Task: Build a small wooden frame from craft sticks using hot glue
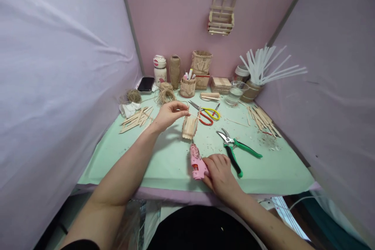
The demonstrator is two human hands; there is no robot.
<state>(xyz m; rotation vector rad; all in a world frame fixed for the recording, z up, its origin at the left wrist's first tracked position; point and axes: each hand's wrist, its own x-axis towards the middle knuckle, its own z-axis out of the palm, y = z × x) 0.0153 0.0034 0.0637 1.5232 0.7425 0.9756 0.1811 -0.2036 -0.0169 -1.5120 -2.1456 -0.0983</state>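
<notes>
Near the middle of the table lies a small wooden stick piece (190, 127) with scalloped edges. My left hand (172, 115) is at its far left side, thumb and fingers pinched on a thin pale stick (194, 116) that reaches across the piece's far end. My right hand (219, 170) is wrapped round the handle of a pink glue gun (197, 164). The gun's nozzle points away from me, close to the near edge of the wooden piece; whether they touch is unclear.
Green pruners (233, 144) lie open at the right, with scissors (209, 116) behind the piece. Loose sticks (136, 120) lie left, more sticks (263, 119) right. Twine (166, 94), a pen holder (188, 87) and a clear cup (235, 93) stand towards the back.
</notes>
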